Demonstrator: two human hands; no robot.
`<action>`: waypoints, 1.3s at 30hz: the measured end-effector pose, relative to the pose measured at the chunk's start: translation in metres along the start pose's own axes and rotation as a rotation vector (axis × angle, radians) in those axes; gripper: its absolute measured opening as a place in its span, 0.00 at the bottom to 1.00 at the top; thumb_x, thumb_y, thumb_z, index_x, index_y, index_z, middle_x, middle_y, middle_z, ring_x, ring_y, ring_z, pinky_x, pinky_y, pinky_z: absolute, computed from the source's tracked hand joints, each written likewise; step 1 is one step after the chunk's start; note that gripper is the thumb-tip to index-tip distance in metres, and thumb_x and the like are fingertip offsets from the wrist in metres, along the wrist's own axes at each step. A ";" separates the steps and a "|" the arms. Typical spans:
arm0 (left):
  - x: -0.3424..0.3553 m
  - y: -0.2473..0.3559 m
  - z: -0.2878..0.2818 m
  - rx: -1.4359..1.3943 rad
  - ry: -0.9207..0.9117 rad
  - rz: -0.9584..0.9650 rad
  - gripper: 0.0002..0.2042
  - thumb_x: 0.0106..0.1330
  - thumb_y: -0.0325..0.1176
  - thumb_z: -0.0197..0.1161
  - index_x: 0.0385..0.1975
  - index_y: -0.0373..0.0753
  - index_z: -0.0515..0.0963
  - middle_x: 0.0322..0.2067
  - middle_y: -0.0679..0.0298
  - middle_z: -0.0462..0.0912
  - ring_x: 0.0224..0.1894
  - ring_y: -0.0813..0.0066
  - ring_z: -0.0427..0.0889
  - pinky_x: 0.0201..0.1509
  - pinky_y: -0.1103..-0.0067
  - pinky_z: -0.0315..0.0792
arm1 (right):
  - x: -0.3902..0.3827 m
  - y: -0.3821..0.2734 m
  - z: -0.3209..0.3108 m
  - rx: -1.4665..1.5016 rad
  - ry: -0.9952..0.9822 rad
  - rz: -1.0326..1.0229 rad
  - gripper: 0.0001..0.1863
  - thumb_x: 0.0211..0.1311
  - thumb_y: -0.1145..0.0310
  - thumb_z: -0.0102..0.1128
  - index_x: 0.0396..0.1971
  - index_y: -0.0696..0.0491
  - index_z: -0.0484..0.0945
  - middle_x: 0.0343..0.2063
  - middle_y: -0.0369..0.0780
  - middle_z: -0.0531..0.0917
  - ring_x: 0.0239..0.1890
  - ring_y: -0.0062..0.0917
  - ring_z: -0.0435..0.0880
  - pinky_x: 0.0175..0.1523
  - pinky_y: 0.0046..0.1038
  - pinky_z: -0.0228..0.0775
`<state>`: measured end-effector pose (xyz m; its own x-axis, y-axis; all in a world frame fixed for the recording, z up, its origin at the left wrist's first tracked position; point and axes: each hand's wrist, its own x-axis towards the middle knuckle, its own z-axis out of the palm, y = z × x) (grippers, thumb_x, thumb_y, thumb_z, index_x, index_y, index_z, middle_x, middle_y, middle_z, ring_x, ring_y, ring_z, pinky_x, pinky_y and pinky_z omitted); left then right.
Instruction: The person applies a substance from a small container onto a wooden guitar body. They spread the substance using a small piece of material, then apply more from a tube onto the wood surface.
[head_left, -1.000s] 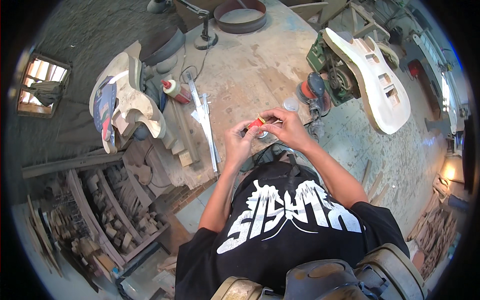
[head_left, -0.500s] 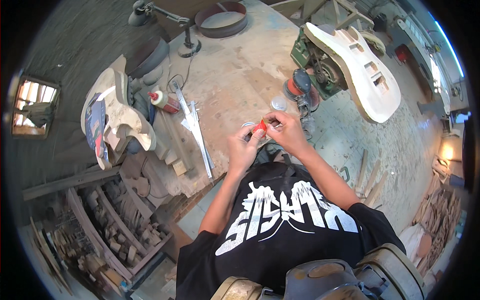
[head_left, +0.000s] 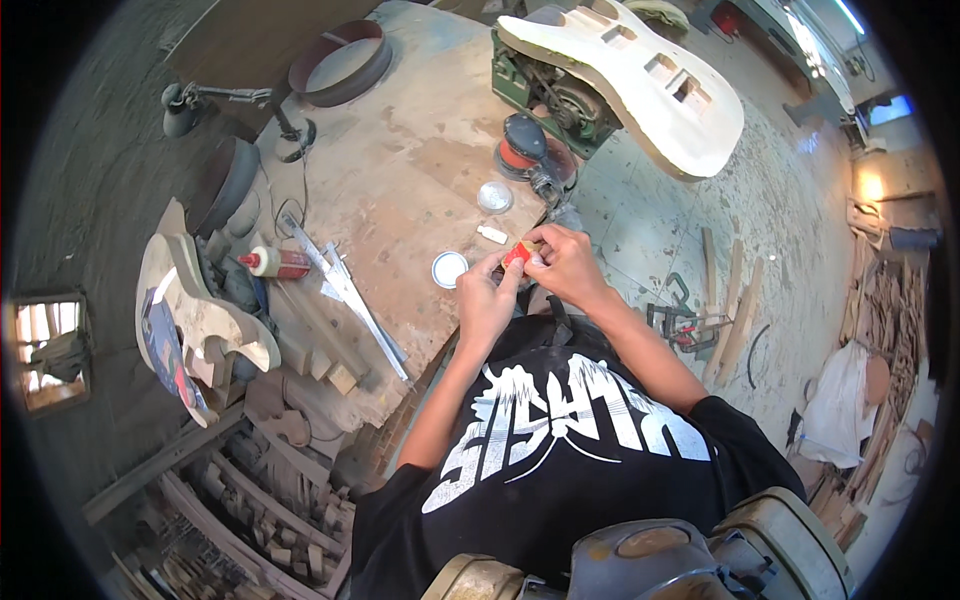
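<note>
Both hands meet near the table's front edge around a small red piece with yellowish edges (head_left: 517,254), perhaps a little packet; its kind is not clear. My left hand (head_left: 485,303) pinches it from the left with the thumb on top. My right hand (head_left: 570,264) has its thumb and fingers closed on the right side, hiding part of it. Just beyond them lies a small white bottle (head_left: 492,234). To the left sits a round white lid or shallow tin (head_left: 450,268), and farther off a round container with a pale top (head_left: 494,197).
A sander (head_left: 523,145) stands beyond my hands. A pale guitar body (head_left: 640,80) rests on a green machine (head_left: 513,82) at the far right. Metal rulers (head_left: 345,290), a red-and-white bottle (head_left: 275,263) and another guitar body (head_left: 195,310) lie leftward.
My view has shifted, so the table's things appear farther left and the far right ones higher. The red piece now looks squarer than its earlier pointed shape. Both hands still pinch it.
</note>
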<state>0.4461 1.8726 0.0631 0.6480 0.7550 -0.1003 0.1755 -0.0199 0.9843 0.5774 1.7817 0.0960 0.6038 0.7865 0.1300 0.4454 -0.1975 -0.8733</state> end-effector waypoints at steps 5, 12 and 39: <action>0.001 0.016 0.002 0.105 -0.100 -0.054 0.11 0.68 0.31 0.65 0.41 0.27 0.84 0.26 0.53 0.87 0.25 0.75 0.85 0.31 0.77 0.77 | -0.005 0.031 -0.025 0.027 0.021 0.129 0.11 0.49 0.77 0.60 0.34 0.58 0.84 0.28 0.44 0.85 0.25 0.29 0.84 0.32 0.30 0.74; 0.011 0.023 -0.001 -0.208 -0.174 -0.199 0.13 0.71 0.30 0.63 0.47 0.24 0.80 0.34 0.56 0.88 0.33 0.75 0.88 0.37 0.80 0.81 | -0.012 0.053 -0.046 -0.190 0.017 0.050 0.13 0.56 0.77 0.59 0.42 0.60 0.84 0.47 0.42 0.83 0.38 0.23 0.84 0.41 0.26 0.79; 0.014 0.016 -0.028 -0.390 -0.206 -0.216 0.10 0.74 0.29 0.59 0.40 0.26 0.80 0.33 0.60 0.85 0.32 0.77 0.84 0.38 0.79 0.81 | 0.010 0.015 -0.018 0.842 -0.286 0.423 0.07 0.63 0.74 0.67 0.38 0.61 0.82 0.29 0.39 0.85 0.26 0.19 0.84 0.29 0.23 0.83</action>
<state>0.4370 1.9010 0.0814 0.7672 0.5689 -0.2963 0.0573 0.3994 0.9150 0.6024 1.7755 0.0925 0.3727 0.8809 -0.2916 -0.4538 -0.1011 -0.8854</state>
